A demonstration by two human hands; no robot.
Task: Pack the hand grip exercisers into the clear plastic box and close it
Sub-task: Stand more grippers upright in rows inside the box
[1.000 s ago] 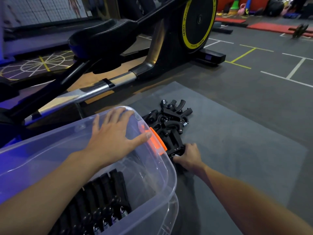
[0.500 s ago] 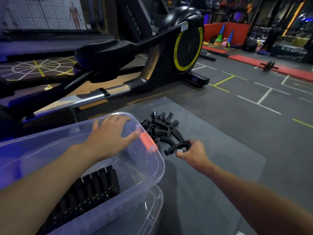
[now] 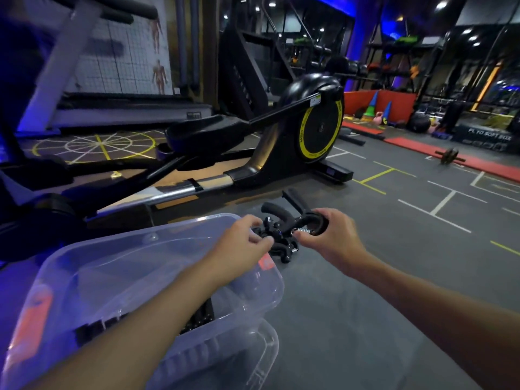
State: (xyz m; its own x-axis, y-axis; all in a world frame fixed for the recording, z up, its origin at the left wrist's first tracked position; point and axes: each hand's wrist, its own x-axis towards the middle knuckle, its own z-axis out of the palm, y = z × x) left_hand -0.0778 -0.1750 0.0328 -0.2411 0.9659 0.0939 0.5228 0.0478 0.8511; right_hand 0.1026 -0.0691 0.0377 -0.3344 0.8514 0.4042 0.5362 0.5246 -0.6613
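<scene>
Exerciser (image 3: 278, 211) is off the floor, gripped in the right hand (image 3: 334, 235) at its spring end. Both handles point up and away towards the rower (image 3: 318, 130), so the long axis runs roughly away from the person.

Left hand (image 3: 242, 240) is over the box's far right corner with fingers curled at the exerciser's near end. Can't tell if it's pinching it or only touching.

Box (image 3: 157, 230) is left of and nearer than the right hand, open on top, with a row of exercisers (image 3: 197, 319) already inside. Left hand is nearer the opening, so my read is the next move is a short carry left and down, handles turned to match that row.

Pile (image 3: 284, 250) of loose ones sits on the mat (image 3: 337, 291) just past the box corner, under both hands. Packing isn't finished.

Clear piece under the box (image 3: 261, 350) is probably the lid.

Mat lies on dark gym floor (image 3: 422, 198) with painted lines. Blue lighting, racks and red mats far back.
</scene>
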